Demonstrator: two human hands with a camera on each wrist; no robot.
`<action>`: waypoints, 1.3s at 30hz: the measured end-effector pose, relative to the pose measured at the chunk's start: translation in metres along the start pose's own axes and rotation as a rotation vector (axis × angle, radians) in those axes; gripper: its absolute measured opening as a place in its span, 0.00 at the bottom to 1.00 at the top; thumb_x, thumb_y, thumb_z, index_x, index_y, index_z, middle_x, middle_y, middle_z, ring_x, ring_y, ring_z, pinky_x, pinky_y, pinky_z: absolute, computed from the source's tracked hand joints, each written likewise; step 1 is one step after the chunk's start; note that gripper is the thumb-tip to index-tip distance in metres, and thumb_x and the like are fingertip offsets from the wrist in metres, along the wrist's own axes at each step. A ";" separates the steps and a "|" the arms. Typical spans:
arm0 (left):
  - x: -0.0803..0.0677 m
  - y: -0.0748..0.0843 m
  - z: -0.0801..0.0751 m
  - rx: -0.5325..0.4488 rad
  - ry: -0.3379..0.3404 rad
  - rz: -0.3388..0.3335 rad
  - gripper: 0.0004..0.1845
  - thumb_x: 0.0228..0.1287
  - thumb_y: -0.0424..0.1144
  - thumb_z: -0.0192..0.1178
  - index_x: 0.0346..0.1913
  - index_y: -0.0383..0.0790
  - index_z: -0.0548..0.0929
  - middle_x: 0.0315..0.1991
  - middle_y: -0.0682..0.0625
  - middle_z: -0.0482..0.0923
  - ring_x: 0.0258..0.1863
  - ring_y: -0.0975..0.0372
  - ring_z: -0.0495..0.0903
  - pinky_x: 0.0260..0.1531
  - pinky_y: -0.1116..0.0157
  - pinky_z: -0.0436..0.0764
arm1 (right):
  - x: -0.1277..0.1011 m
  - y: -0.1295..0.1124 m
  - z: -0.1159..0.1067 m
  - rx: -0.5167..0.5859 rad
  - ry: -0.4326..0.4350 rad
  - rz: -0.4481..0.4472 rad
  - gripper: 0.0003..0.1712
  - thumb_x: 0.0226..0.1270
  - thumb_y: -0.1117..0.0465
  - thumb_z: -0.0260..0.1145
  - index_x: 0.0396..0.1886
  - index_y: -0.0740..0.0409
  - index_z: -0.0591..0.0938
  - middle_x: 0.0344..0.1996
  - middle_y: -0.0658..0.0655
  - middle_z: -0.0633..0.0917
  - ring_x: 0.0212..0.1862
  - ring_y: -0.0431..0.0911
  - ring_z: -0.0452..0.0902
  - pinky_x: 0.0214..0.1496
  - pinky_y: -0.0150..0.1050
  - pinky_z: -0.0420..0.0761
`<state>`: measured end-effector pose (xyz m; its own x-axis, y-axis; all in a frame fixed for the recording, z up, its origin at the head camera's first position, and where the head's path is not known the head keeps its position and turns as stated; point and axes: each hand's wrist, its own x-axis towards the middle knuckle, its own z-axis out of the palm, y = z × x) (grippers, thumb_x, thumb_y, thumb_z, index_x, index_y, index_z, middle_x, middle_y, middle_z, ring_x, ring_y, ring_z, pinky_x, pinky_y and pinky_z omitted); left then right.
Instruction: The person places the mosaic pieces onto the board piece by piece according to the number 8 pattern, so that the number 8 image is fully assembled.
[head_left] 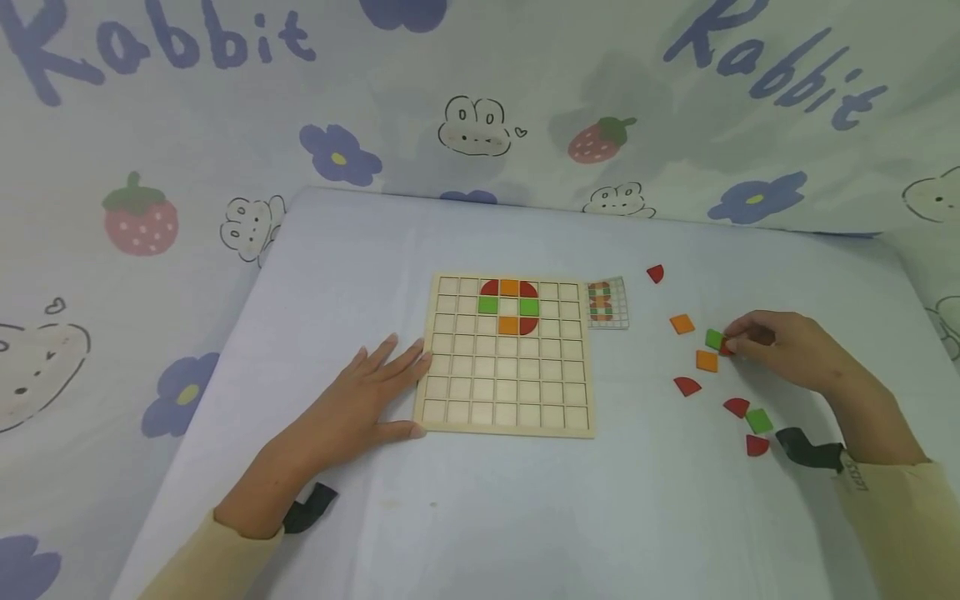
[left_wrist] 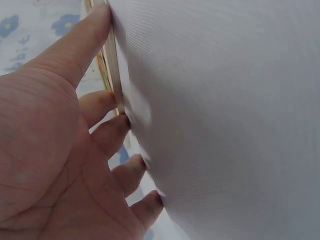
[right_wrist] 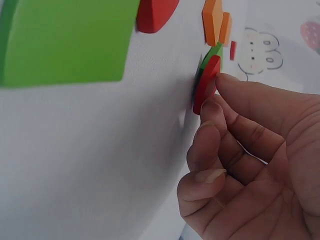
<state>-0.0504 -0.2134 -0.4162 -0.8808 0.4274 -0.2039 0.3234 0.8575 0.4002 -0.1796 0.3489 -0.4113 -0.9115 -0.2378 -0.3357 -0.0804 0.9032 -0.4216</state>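
Note:
A wooden grid board (head_left: 506,392) lies on the table with red, orange and green pieces (head_left: 508,304) set in its top rows. My left hand (head_left: 397,387) lies flat on the cloth, its straight fingers against the board's left edge (left_wrist: 111,55). In the left wrist view the left hand (left_wrist: 75,140) shows its fingertips touching that edge. My right hand (head_left: 733,343) pinches a red piece (right_wrist: 206,85) between thumb and fingers, right beside a green square (head_left: 714,338). The red piece stands on edge against the cloth in the right wrist view.
A small pattern card (head_left: 607,302) lies by the board's top right corner. Loose pieces are scattered at the right: orange squares (head_left: 682,323), red quarter rounds (head_left: 686,385) and another green square (head_left: 759,420). A printed cloth hangs behind the table.

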 end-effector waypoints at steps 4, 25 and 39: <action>0.000 0.000 0.000 -0.004 0.000 -0.005 0.51 0.63 0.57 0.73 0.84 0.47 0.59 0.84 0.52 0.50 0.84 0.46 0.41 0.79 0.40 0.45 | 0.000 0.000 0.000 0.002 -0.002 -0.006 0.17 0.77 0.56 0.66 0.56 0.64 0.84 0.42 0.56 0.85 0.48 0.55 0.76 0.43 0.40 0.80; -0.001 -0.001 0.001 -0.011 0.008 0.013 0.51 0.64 0.56 0.73 0.84 0.46 0.59 0.84 0.52 0.49 0.84 0.46 0.40 0.79 0.40 0.45 | -0.005 -0.020 0.006 -0.076 0.025 -0.069 0.20 0.69 0.62 0.73 0.55 0.69 0.81 0.40 0.60 0.83 0.45 0.59 0.77 0.44 0.52 0.85; 0.001 0.000 0.001 -0.010 0.003 0.006 0.51 0.63 0.56 0.73 0.84 0.46 0.59 0.84 0.52 0.50 0.84 0.46 0.40 0.79 0.40 0.45 | -0.011 -0.018 0.004 -0.066 0.113 -0.050 0.09 0.72 0.60 0.71 0.43 0.62 0.84 0.38 0.58 0.86 0.45 0.58 0.78 0.42 0.50 0.83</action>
<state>-0.0508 -0.2131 -0.4174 -0.8799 0.4316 -0.1989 0.3253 0.8522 0.4099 -0.1669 0.3343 -0.4033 -0.9450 -0.2443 -0.2173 -0.1493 0.9138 -0.3778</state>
